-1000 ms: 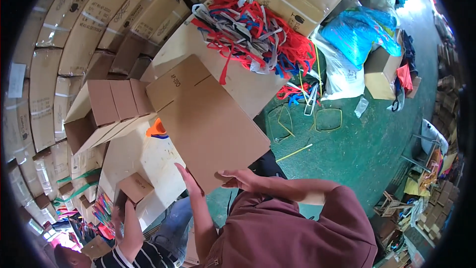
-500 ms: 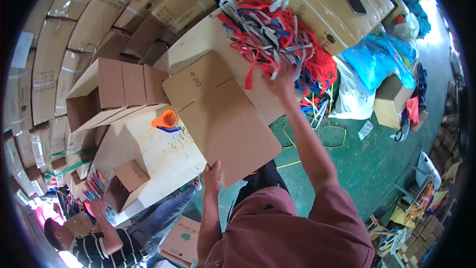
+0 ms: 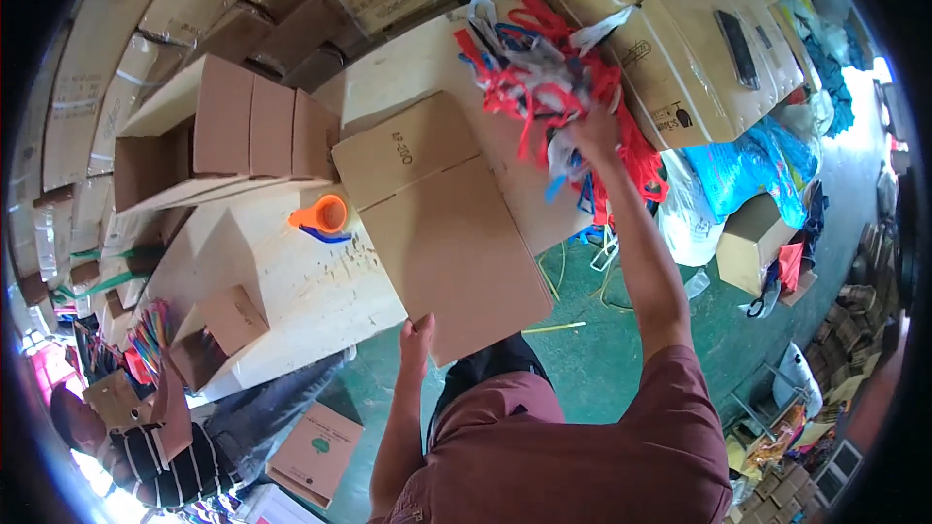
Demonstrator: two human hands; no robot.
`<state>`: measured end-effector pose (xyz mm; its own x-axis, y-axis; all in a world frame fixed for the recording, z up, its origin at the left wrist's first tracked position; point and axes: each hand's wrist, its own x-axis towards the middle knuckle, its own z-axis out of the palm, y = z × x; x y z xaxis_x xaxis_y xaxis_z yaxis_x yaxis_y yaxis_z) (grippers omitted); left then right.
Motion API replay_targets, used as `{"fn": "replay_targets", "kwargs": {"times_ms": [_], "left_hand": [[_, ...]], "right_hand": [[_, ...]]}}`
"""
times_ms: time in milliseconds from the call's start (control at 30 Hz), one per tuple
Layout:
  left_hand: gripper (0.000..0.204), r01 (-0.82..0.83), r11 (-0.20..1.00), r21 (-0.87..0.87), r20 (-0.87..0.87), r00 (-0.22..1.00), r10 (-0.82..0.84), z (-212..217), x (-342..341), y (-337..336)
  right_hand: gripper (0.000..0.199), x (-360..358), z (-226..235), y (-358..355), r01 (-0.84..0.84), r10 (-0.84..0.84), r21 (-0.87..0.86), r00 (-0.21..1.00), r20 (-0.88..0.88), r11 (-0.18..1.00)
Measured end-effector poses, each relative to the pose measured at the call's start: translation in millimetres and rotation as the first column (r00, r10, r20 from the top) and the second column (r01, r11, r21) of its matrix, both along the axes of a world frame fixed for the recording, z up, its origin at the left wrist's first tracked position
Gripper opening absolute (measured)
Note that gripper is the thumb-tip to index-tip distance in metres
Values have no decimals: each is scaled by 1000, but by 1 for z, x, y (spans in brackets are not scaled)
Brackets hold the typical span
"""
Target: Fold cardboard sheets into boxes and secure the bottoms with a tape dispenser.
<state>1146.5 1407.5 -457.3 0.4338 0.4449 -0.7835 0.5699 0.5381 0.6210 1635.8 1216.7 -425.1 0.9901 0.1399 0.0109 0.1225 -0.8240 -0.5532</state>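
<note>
A folded-flat brown cardboard box (image 3: 447, 247) lies on the table in front of me, its near end reaching past the table edge. My left hand (image 3: 417, 338) pinches its near left corner between thumb and fingers. Beyond the box to the right is a tangled heap of red, grey and blue straps (image 3: 553, 78). My right hand (image 3: 594, 133) reaches into the heap's near side. Its fingers are blurred and partly covered by straps, so their grip does not show.
An open carton (image 3: 223, 136) stands left of the flat box. An orange cup-like piece (image 3: 330, 213) and a blue piece (image 3: 325, 235) lie nearby. Sealed cartons (image 3: 680, 58) bearing a phone (image 3: 736, 49) rise behind the heap. A person (image 3: 165, 456) handles colourful thin items at lower left.
My right hand has shifted slightly farther and to the right, and the straps around it have moved and blurred. My left hand stays on the cardboard corner. The whole view has turned slightly.
</note>
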Motion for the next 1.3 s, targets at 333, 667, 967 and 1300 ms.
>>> {"fn": "replay_targets", "kwargs": {"times_ms": [333, 667, 967, 1300], "left_hand": [[32, -9, 1000, 6, 44, 999, 9, -6, 8, -13], [26, -118, 993, -22, 95, 988, 120, 0, 21, -7], [22, -71, 997, 3, -6, 997, 71, -34, 8, 8], [32, -54, 983, 177, 89, 995, 39, -37, 24, -7]], "right_hand": [[40, 53, 254, -39, -108, -189, 268, 468, 863, 957], [48, 4, 90, -59, 24, -97, 220, 939, 330, 975], [83, -112, 27, -29, 108, -88, -82, 972, 216, 991], [33, -80, -32, -40, -104, 123, 65, 819, -560, 992]]}}
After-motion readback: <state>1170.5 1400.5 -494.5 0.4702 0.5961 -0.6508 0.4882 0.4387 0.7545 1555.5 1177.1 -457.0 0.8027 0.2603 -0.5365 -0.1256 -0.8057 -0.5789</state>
